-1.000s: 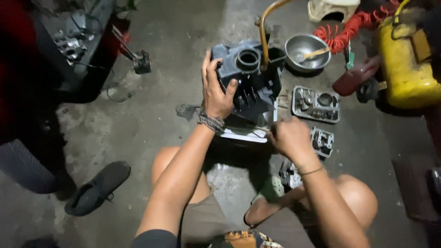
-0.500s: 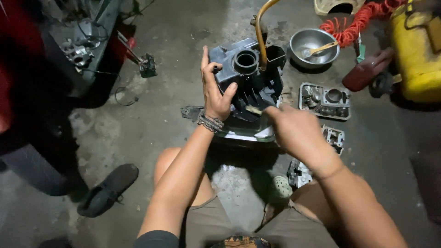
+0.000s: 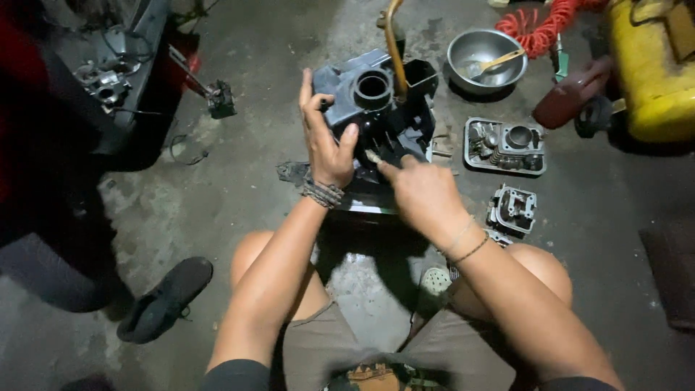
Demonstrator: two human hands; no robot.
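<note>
A dark engine block point(image 3: 384, 108) with a round bore on top stands on the concrete floor in front of my knees. My left hand point(image 3: 326, 141) grips its left side, thumb on the front face. My right hand point(image 3: 423, 192) has its fingers pinched on a small pale object point(image 3: 373, 156), held against the front of the block. A yellow hose point(image 3: 394, 43) rises from the top of the block.
To the right lie a grey engine cover point(image 3: 505, 145) and a smaller metal part point(image 3: 512, 210). A steel bowl point(image 3: 485, 58) with a wooden stick sits at the back, near a red coiled hose point(image 3: 546, 29) and a yellow tank point(image 3: 655, 69). A black sandal point(image 3: 165, 298) lies left.
My right hand has moved up from the floor at the right to the front of the engine block, carrying the small pale object. The left hand stays on the block.
</note>
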